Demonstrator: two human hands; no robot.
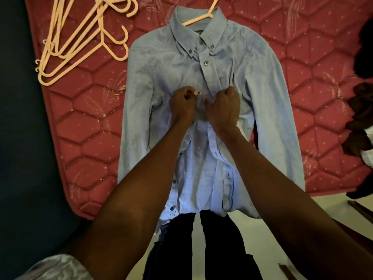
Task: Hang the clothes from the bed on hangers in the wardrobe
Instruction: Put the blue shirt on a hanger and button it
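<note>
The light blue long-sleeved button-down cotton shirt (pixel 203 102) lies flat, front side up, on the red quilted mattress (pixel 84 122). Its long axis runs from the collar at the far end to the hem at the near end; the hem hangs over the near mattress edge. Both sleeves lie straight along the body. The upper placket is buttoned; the lower placket lies open.

A cream plastic hanger (pixel 198 18) sits inside the collar, with its neck protruding beyond the collar at the far end.

The left hand (pixel 182 107) has its fingers curled and pinches the shirt's left placket edge at mid-chest. The right hand (pixel 223 108) has its fingers curled round the opposite placket edge, just beside the left hand. The two hands are close but not touching.

A pile of spare cream plastic hangers (pixel 80 37) lies on the mattress to the far left, apart from the shirt. Dark brown and white garments (pixel 359 122) lie at the right mattress edge. Dark navy trouser legs (pixel 214 249) are visible below the hem, above a pale floor (pixel 268 243).

A small label sits inside the collar; its text is not legible.
</note>
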